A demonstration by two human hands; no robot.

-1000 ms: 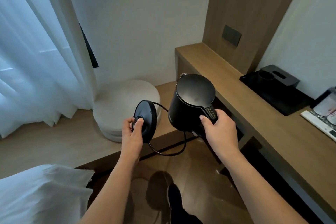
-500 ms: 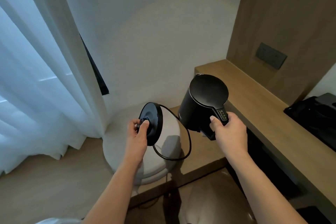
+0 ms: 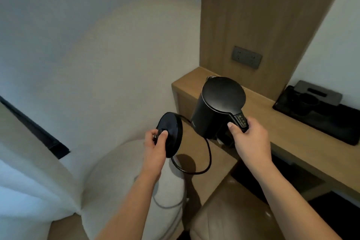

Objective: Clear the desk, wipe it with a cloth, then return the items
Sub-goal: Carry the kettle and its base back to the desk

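At the far left hangs a white curtain [image 3: 23, 171], and a dark strip [image 3: 35, 128] runs slantwise between it and the pale wall. To the right of the curtain stands a round white stool [image 3: 116, 181] with a soft cover.

Above the stool, the left hand [image 3: 155, 143] holds the kettle base [image 3: 171, 134]. The base is a black disc, turned on its edge, with the thumb on its near face and the fingers curled behind its left rim. A black cord [image 3: 208, 152] comes from the base, hangs in a loop under it and goes up toward the kettle; where it ends I cannot tell.

To the right of the base, the right hand [image 3: 249, 138] grips the handle of the black electric kettle [image 3: 218, 107]. The thumb lies beside the small control panel on the handle top. The kettle has its lid closed, it leans a little to the left, and it is in the air in front of the left end of the wooden bench [image 3: 272, 122], not touching it.

Behind the kettle a wooden wall panel rises from the bench, and a grey socket plate [image 3: 246, 57] sits in it. Further right on the bench lies a black tray [image 3: 319, 121] with a dark cup and a grey box on it. Under the right arm there is a tan leather seat [image 3: 233, 210].
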